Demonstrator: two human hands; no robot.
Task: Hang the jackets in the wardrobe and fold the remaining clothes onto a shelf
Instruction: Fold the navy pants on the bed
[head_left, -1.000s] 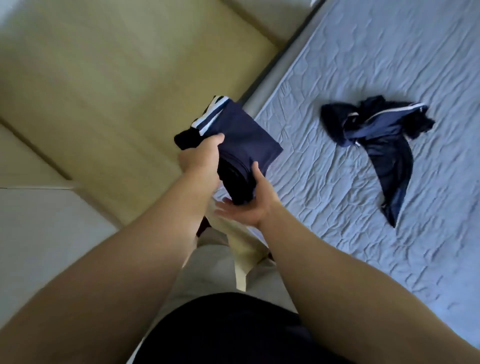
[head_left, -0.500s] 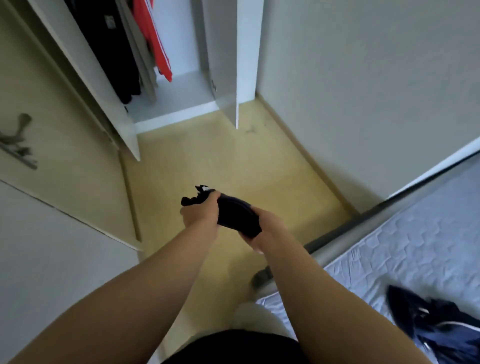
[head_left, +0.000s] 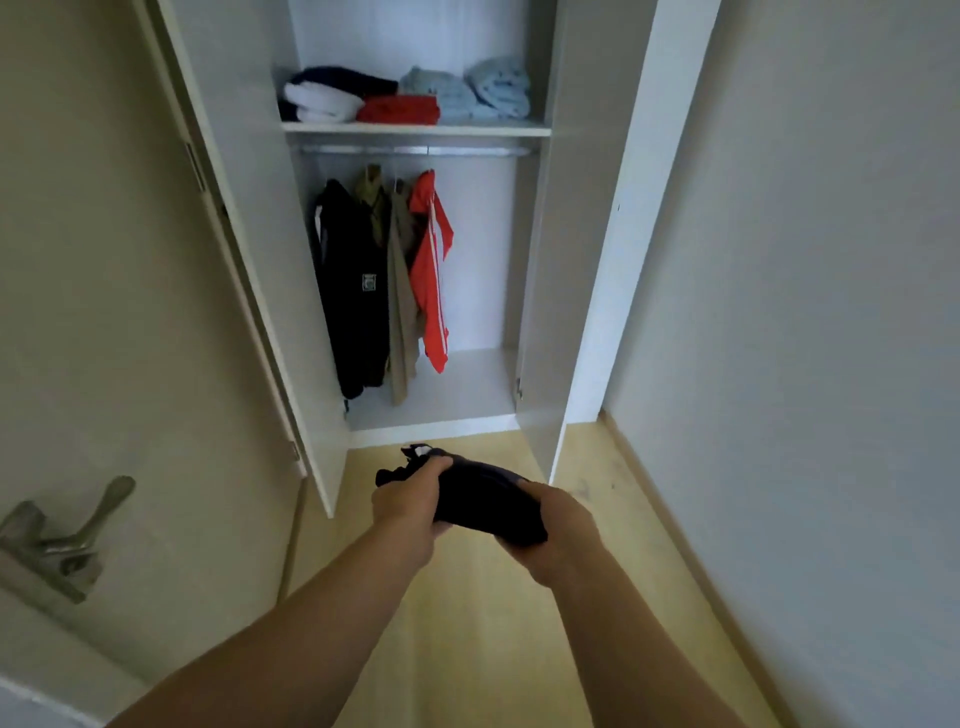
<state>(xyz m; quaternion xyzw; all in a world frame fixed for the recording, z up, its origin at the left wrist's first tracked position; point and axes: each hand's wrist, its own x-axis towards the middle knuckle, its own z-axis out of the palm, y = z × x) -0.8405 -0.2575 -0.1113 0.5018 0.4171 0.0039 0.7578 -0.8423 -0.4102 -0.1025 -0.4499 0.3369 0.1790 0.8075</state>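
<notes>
Folded navy garment (head_left: 483, 499) gripped between left hand (head_left: 410, 501) (white-trimmed end), right hand (head_left: 563, 525)

Both hands (head_left: 410, 501) grip folded navy garment (head_left: 485, 501), facing wardrobe (head_left: 587, 260).

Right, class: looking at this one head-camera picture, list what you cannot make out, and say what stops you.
1. Head view: folded dark garment, its kind unclear; left hand and right hand cover its ends.
2. Head view: olive jacket, mostly hidden between black jacket and beige jacket.
3. Head view: badge on the black jacket, too small to read.
4. Head view: wardrobe top, cut off by the upper edge.
</notes>
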